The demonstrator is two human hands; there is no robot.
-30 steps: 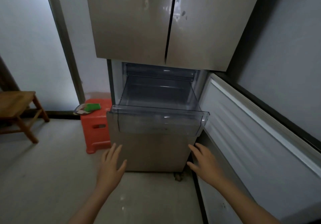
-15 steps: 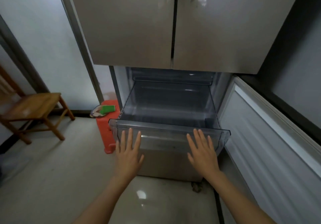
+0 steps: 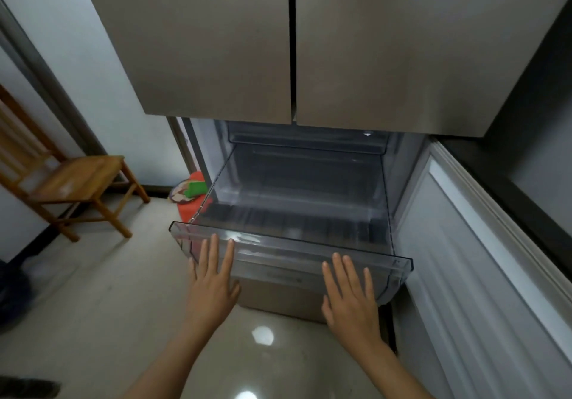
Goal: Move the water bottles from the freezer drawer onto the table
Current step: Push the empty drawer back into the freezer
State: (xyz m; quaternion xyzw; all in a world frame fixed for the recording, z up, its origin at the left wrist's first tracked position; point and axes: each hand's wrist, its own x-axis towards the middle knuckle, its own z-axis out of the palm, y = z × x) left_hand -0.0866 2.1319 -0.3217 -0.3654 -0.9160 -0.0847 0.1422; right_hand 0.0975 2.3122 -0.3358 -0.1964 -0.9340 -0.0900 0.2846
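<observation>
- Head view: freezer drawer pulled out of the fridge, below its two closed upper doors.
- Drawer is clear plastic; no water bottles visible inside it, and no table in frame.
- Left hand: flat, fingers spread, palm toward the drawer's front panel near its left end, gripping nothing. Fingertips overlap the front lip.
- Right hand: same pose, flat and spread, at the front panel's right part, holding nothing.
- Contact between palms and drawer: can't tell.
- Open freezer door stands just right of the drawer.
- Orange stool sits just left of the drawer, partly hidden behind it.
- Wooden chair further left of the drawer, well apart.
</observation>
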